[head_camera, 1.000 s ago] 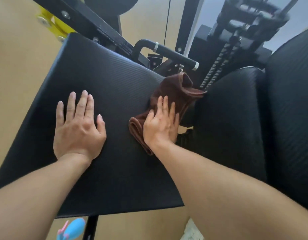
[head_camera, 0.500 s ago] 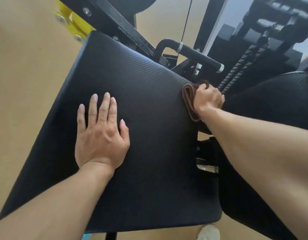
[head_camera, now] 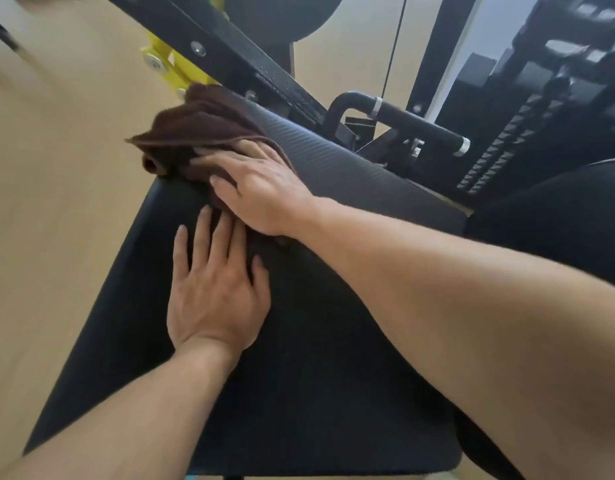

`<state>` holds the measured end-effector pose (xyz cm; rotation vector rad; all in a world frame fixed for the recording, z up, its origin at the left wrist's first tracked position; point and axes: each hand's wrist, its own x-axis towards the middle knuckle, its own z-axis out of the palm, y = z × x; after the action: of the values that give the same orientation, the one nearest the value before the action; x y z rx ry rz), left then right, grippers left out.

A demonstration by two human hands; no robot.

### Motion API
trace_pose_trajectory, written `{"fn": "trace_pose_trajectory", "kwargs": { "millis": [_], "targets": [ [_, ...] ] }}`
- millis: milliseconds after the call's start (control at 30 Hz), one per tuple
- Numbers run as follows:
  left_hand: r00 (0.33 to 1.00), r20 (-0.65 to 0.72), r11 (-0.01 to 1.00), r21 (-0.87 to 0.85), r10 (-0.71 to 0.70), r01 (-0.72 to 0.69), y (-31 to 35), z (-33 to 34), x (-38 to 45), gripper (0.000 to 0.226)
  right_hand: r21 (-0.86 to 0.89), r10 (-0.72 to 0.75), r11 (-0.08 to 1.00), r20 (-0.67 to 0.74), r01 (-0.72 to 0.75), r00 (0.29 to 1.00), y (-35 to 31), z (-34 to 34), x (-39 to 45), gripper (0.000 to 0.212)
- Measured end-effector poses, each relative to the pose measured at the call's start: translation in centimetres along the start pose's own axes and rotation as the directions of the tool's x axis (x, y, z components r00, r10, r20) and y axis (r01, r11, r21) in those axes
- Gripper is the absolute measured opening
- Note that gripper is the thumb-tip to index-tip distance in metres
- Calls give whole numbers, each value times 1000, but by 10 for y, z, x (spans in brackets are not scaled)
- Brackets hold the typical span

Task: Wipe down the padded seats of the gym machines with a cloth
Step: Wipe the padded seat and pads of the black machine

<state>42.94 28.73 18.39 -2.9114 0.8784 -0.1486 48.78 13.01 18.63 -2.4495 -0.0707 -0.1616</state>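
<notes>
We look down on a black ribbed padded seat (head_camera: 333, 341) that fills the middle of the view. Our right hand (head_camera: 261, 192) reaches across to the seat's far left corner and lies flat, fingers spread, on top of a bunched dark brown cloth (head_camera: 198, 133), pressing it onto the pad rather than closing around it. Part of the cloth hangs out past the seat's left edge, over the tan floor (head_camera: 49, 202), and its outline is smeared by blur. Our left hand (head_camera: 216, 289) rests palm down on the bare pad just nearer than the right one, fingers apart and holding nothing; its fingertips sit right beside the right hand's edge, and we cannot tell whether they touch it. Beyond the seat a black steel frame bar (head_camera: 236, 46) runs diagonally, with a yellow metal bracket (head_camera: 171, 67) at its left. To the far right stands a black tubular handle (head_camera: 403, 116) with silver rings.
</notes>
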Motion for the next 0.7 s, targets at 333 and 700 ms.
{"fn": "trace_pose_trajectory", "kwargs": {
  "millis": [333,700],
  "targets": [
    [999,-45,999,-37,-17,16,-1,4,-2,65,-206,505,795,-298,-571,810,81,-33,-69,47],
    [998,-58,998,-70,-12,8,1,5,-4,66,-151,818,475,-288,-867,499,89,-26,-169,59]
  ]
}}
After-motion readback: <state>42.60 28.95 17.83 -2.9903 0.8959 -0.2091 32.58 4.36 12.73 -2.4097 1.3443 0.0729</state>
